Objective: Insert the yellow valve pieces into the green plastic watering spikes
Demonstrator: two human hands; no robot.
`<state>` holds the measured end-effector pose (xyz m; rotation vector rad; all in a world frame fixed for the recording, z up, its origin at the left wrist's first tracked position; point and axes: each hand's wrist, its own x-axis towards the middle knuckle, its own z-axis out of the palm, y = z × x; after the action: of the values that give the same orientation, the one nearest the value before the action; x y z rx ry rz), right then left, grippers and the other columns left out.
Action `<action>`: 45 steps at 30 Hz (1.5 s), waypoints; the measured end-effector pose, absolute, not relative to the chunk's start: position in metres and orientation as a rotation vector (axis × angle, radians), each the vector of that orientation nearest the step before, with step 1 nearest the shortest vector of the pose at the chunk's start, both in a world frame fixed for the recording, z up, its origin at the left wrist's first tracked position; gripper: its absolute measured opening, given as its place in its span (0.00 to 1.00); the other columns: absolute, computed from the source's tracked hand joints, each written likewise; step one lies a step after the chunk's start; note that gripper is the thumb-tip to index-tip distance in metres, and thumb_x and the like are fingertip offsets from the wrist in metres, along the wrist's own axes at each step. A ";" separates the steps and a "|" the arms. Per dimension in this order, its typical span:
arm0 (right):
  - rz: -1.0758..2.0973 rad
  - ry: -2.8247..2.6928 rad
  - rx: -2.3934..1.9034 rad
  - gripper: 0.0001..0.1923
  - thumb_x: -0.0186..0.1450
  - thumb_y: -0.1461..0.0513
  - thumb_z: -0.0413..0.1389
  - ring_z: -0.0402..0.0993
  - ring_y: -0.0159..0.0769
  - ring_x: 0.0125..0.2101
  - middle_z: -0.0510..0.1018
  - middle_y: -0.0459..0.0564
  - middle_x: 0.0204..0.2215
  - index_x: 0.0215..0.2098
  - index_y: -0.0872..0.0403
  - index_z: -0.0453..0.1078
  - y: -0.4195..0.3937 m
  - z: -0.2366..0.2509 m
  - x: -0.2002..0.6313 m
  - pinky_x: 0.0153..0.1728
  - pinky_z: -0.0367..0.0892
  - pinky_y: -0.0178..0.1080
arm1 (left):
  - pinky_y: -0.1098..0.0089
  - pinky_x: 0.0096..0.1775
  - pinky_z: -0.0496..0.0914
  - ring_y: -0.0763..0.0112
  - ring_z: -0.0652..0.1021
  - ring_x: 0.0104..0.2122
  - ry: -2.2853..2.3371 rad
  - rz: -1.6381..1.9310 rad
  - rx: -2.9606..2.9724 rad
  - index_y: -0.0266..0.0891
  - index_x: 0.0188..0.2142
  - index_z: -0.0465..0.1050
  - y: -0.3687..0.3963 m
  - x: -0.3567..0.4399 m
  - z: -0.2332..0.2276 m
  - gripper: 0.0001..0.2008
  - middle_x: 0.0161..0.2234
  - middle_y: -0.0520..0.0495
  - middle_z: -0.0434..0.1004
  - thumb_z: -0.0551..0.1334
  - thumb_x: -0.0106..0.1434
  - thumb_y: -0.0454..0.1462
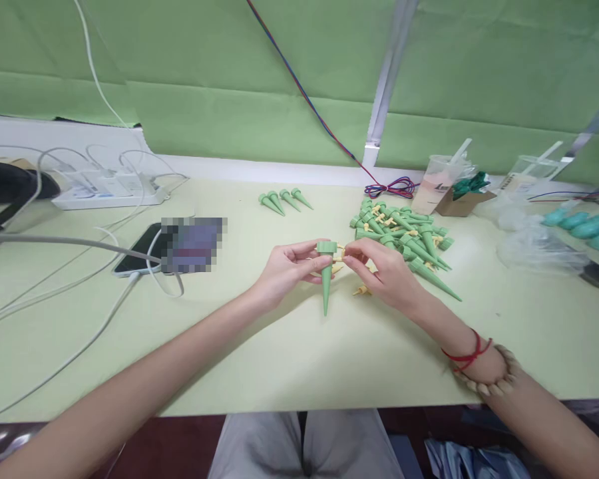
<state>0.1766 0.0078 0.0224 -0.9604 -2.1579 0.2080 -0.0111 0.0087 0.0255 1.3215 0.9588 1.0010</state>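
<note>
Green spike (326,279) pinched upright by left hand (287,269), right hand (384,269) touching.

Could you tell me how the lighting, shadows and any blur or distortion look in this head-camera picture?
Head view: even, soft light, no harsh glare; the left hand and right hand cast faint shadows on the table; the green spike is sharp; the phone is partly pixelated; wide-angle lens bends the table edges.
</note>
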 end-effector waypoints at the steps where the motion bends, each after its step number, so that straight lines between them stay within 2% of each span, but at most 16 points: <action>1: 0.150 -2.189 -0.953 0.10 0.65 0.58 0.47 0.67 0.31 0.29 0.71 0.49 0.29 0.34 0.54 0.66 0.009 0.023 0.178 0.29 0.60 0.32 | 0.75 0.31 0.73 0.68 0.78 0.33 0.967 0.994 1.324 0.39 0.44 0.73 0.008 -0.011 0.026 0.21 0.35 0.46 0.78 0.66 0.49 0.42; 4: 0.123 -2.267 -0.950 0.13 0.66 0.60 0.45 0.65 0.31 0.28 0.69 0.48 0.26 0.29 0.55 0.67 0.009 0.025 0.179 0.30 0.59 0.33 | 0.74 0.30 0.73 0.69 0.78 0.32 0.994 1.010 1.342 0.39 0.45 0.72 0.006 -0.010 0.026 0.23 0.32 0.48 0.78 0.67 0.48 0.41; 7: 0.323 -2.238 -0.967 0.15 0.66 0.60 0.45 0.63 0.29 0.25 0.67 0.46 0.22 0.23 0.56 0.64 0.008 0.025 0.176 0.29 0.57 0.33 | 0.72 0.31 0.73 0.68 0.78 0.32 1.008 1.052 1.399 0.39 0.45 0.72 0.005 -0.010 0.023 0.24 0.32 0.48 0.78 0.67 0.47 0.41; 9: 0.556 -2.164 -1.013 0.18 0.66 0.59 0.44 0.60 0.28 0.22 0.64 0.44 0.18 0.21 0.56 0.62 0.007 0.024 0.173 0.27 0.56 0.32 | 0.72 0.32 0.73 0.67 0.78 0.32 0.993 1.068 1.453 0.39 0.46 0.72 0.005 -0.010 0.021 0.24 0.32 0.48 0.78 0.67 0.47 0.40; 14: 1.396 -1.838 -1.011 0.22 0.65 0.51 0.43 0.56 0.26 0.17 0.58 0.40 0.15 0.19 0.55 0.57 0.008 0.022 0.168 0.22 0.58 0.32 | 0.73 0.32 0.73 0.69 0.77 0.31 0.963 1.051 1.491 0.40 0.45 0.73 0.007 -0.011 0.018 0.23 0.32 0.49 0.79 0.67 0.47 0.39; 16: 1.509 -1.757 -0.973 0.23 0.64 0.49 0.42 0.59 0.26 0.18 0.60 0.42 0.16 0.20 0.56 0.59 0.008 0.023 0.169 0.23 0.61 0.33 | 0.74 0.31 0.73 0.69 0.78 0.32 0.945 1.038 1.427 0.41 0.45 0.72 0.007 -0.010 0.018 0.23 0.33 0.49 0.79 0.67 0.47 0.39; 18: 1.420 -1.753 -0.976 0.26 0.64 0.47 0.40 0.62 0.27 0.19 0.64 0.44 0.17 0.22 0.57 0.63 0.009 0.026 0.172 0.24 0.62 0.33 | 0.73 0.31 0.73 0.67 0.78 0.33 0.926 1.042 1.360 0.41 0.46 0.72 0.007 -0.010 0.019 0.24 0.35 0.48 0.78 0.67 0.47 0.40; 21: 1.071 -1.797 -0.988 0.26 0.65 0.47 0.38 0.65 0.28 0.21 0.68 0.47 0.21 0.29 0.58 0.67 0.011 0.028 0.177 0.26 0.63 0.34 | 0.72 0.31 0.74 0.66 0.79 0.32 0.921 1.055 1.309 0.41 0.47 0.71 0.007 -0.010 0.020 0.25 0.35 0.47 0.78 0.67 0.47 0.40; 25: 0.633 -1.970 -0.885 0.14 0.61 0.53 0.52 0.69 0.31 0.28 0.73 0.50 0.32 0.36 0.56 0.69 0.015 0.028 0.182 0.29 0.66 0.34 | 0.73 0.30 0.74 0.67 0.79 0.31 0.921 1.067 1.277 0.41 0.47 0.71 0.008 -0.011 0.020 0.24 0.37 0.47 0.78 0.67 0.48 0.41; 28: 0.430 -2.063 -0.767 0.11 0.59 0.59 0.57 0.70 0.32 0.31 0.74 0.51 0.35 0.39 0.55 0.70 0.018 0.025 0.183 0.31 0.67 0.35 | 0.74 0.30 0.74 0.67 0.79 0.32 0.917 1.065 1.258 0.41 0.46 0.71 0.008 -0.011 0.022 0.24 0.38 0.46 0.78 0.66 0.48 0.41; 33: 0.090 -2.220 -0.652 0.07 0.63 0.63 0.51 0.70 0.34 0.33 0.74 0.53 0.33 0.38 0.56 0.70 0.021 0.024 0.189 0.35 0.66 0.37 | 0.75 0.29 0.73 0.67 0.79 0.32 0.927 1.014 1.261 0.39 0.46 0.72 0.004 -0.009 0.026 0.24 0.38 0.45 0.78 0.67 0.48 0.42; 36: -0.072 -2.341 -0.637 0.09 0.65 0.64 0.47 0.68 0.36 0.32 0.73 0.53 0.30 0.37 0.56 0.69 0.020 0.023 0.190 0.32 0.64 0.37 | 0.75 0.30 0.73 0.67 0.79 0.33 0.905 0.982 1.281 0.39 0.45 0.73 0.002 -0.007 0.026 0.23 0.36 0.46 0.79 0.66 0.49 0.42; 38: -0.072 -2.352 -0.653 0.10 0.65 0.64 0.46 0.66 0.35 0.30 0.71 0.52 0.27 0.33 0.56 0.68 0.017 0.022 0.187 0.30 0.62 0.37 | 0.75 0.30 0.73 0.67 0.78 0.34 0.897 0.992 1.289 0.40 0.45 0.72 0.001 -0.006 0.025 0.22 0.35 0.46 0.79 0.66 0.49 0.41; 41: 0.146 -2.257 -0.721 0.14 0.65 0.62 0.45 0.61 0.32 0.24 0.65 0.47 0.21 0.24 0.55 0.64 0.009 0.020 0.179 0.26 0.58 0.35 | 0.73 0.32 0.73 0.68 0.78 0.33 0.904 1.044 1.318 0.40 0.46 0.72 -0.001 -0.005 0.022 0.23 0.34 0.48 0.79 0.67 0.48 0.40; 45: 0.822 -2.023 -0.948 0.20 0.66 0.55 0.43 0.58 0.28 0.18 0.60 0.42 0.15 0.20 0.55 0.59 -0.003 0.021 0.165 0.22 0.56 0.33 | 0.71 0.36 0.73 0.69 0.77 0.31 0.955 1.204 1.441 0.39 0.44 0.74 -0.003 -0.005 0.022 0.23 0.29 0.51 0.79 0.68 0.46 0.39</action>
<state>0.1654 -0.0028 0.0206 -0.9482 -2.0226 0.8220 -0.0049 -0.0030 0.0215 1.4414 0.9546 1.2042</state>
